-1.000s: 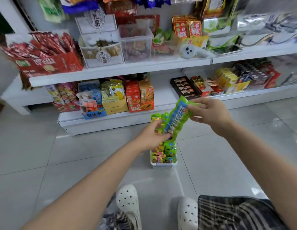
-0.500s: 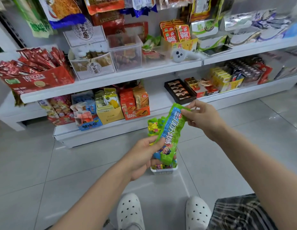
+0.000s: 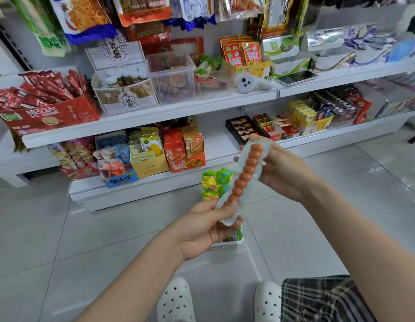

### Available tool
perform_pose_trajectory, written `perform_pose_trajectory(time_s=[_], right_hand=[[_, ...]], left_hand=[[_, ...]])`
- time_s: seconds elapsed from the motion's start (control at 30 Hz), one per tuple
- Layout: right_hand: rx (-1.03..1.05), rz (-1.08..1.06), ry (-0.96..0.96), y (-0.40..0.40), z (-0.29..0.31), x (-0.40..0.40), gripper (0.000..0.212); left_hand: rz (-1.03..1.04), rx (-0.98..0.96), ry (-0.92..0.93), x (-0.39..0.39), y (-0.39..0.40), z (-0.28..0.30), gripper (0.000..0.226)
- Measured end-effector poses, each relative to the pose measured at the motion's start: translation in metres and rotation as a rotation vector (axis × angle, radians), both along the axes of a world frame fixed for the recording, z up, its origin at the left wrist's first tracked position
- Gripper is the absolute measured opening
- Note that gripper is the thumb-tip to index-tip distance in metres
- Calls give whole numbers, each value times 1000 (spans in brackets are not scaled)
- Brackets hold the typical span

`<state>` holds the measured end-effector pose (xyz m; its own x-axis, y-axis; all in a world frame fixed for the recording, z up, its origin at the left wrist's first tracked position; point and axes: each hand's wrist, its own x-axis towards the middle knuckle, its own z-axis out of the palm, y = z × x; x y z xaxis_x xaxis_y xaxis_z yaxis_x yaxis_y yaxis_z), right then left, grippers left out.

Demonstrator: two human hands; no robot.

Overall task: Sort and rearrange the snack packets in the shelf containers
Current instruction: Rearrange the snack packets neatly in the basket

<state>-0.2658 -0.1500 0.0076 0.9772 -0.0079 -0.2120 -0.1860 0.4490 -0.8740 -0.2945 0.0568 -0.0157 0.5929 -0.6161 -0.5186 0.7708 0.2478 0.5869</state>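
Above the white tub [image 3: 225, 246] on the floor tiles, I hold one long snack packet [image 3: 244, 176] slantwise between both hands, its clear back toward me so the row of orange-brown balls inside shows. My left hand [image 3: 207, 228] pinches the packet's lower end between thumb and curled fingers; my right hand [image 3: 284, 173] grips the upper end, fingers wrapped behind it. I judge this to be the checking step: one packet lifted out and looked over before it goes back in order (the printed face is turned away, so I cannot read it). The tub sits just below my left hand, near the front edge of the bottom shelf [image 3: 141, 194], with green and yellow packets [image 3: 214, 184] standing in it. Next, I reckon, I should line the packet up with those and slide it in upright, letting one hand go to guide it.
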Motion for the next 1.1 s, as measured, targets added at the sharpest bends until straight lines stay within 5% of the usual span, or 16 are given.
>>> perform_pose_trajectory(time_s=[0.13, 0.27, 0.5, 0.6, 0.7, 0.8, 0.87, 1.1], right_hand=[[-34, 50, 81, -4, 1, -4, 43], [-279, -17, 44, -6, -3, -8, 22], [-284, -37, 54, -9, 0, -9, 20], [-219, -24, 51, -9, -1, -8, 23], [-23, 15, 50, -12, 0, -7, 25], [68, 92, 29, -12, 1, -6, 24], [70, 123, 53, -13, 0, -2, 30], [-9, 67, 161, -37, 10, 26, 41]], left_hand=[[115, 166, -215, -4, -8, -9, 23], [30, 185, -339, -8, -7, -10, 32], [-45, 171, -399, -10, -3, -5, 48], [-33, 5, -247, -6, -2, -5, 40], [20, -164, 112, 7, 1, -7, 62], [1, -216, 173, 16, 2, -13, 56], [-32, -173, 64, 20, 1, -15, 46], [64, 419, -529, 77, -3, -26, 31]])
